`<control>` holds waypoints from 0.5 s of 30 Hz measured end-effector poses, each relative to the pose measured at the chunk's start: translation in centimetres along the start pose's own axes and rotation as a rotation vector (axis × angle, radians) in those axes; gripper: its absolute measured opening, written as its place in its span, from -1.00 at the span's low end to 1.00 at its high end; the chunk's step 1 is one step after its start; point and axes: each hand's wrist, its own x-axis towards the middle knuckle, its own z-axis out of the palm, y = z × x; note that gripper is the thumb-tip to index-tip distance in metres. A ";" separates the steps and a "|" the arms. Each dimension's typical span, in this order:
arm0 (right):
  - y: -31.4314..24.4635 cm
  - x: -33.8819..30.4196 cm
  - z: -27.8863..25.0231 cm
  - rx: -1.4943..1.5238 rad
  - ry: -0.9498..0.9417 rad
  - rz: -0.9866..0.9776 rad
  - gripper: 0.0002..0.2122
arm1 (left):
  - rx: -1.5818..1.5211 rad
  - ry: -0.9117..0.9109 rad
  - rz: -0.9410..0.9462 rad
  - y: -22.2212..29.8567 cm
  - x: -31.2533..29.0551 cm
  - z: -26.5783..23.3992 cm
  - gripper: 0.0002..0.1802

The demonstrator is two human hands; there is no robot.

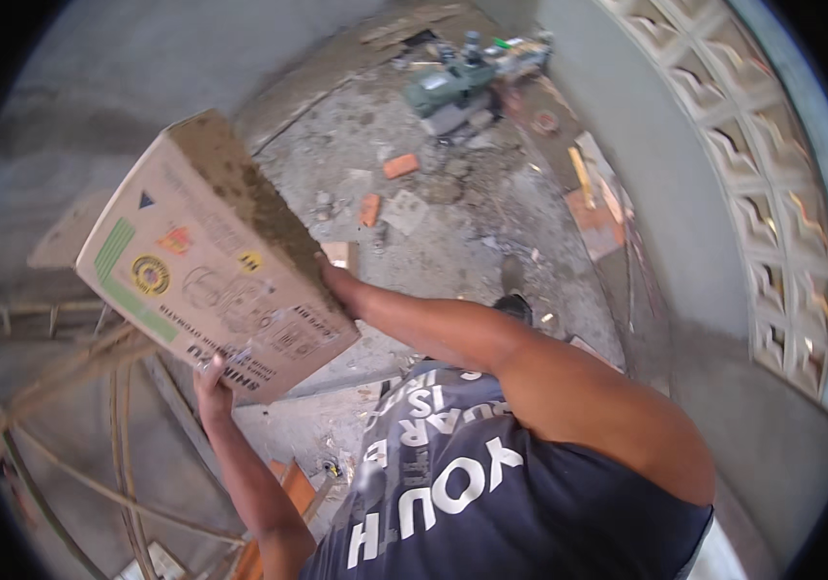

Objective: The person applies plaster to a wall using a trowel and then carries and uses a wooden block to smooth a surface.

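A large brown cardboard box is held up and tilted in front of me. Printing, a green stripe and small round yellow marks cover the side that faces me. Dark, wet-looking dirt coats the adjoining side. My left hand grips the box's lower edge, thumb on the printed face. On the dirty side, near the lower right corner, my right hand is pressed against the box, its fingers partly hidden. Whatever the box contains, if anything, is out of sight.
A green motor-like machine stands on the rough concrete floor at the far wall. Two orange brick pieces lie nearer, among rubble. Bamboo poles cross at the lower left. Patterned vent blocks line the right wall.
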 end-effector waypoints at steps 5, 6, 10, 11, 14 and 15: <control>0.0 -2.8 -0.2 -0.118 0.223 -0.017 -0.37 | -0.206 -0.060 0.016 -4.7 0.6 -4.1 -0.12; -0.5 -3.2 0.2 -0.185 0.248 0.002 -0.37 | -0.541 -0.119 0.021 -5.5 0.2 -4.5 -0.11; -2.6 -4.1 -3.0 -0.331 0.258 -0.088 -0.34 | -0.543 0.000 -0.031 -2.4 3.9 -1.8 -0.23; -3.7 -4.5 -3.2 -0.391 0.269 -0.084 -0.33 | -0.435 0.064 -0.019 -3.0 5.6 -2.3 -0.23; -5.3 -5.2 -3.8 -0.551 0.326 -0.103 -0.31 | -0.339 0.128 0.063 -5.2 11.4 -1.9 -0.25; -5.1 -5.2 -4.2 -0.590 0.364 -0.115 -0.31 | -0.330 0.136 0.100 -5.4 12.5 -1.5 -0.25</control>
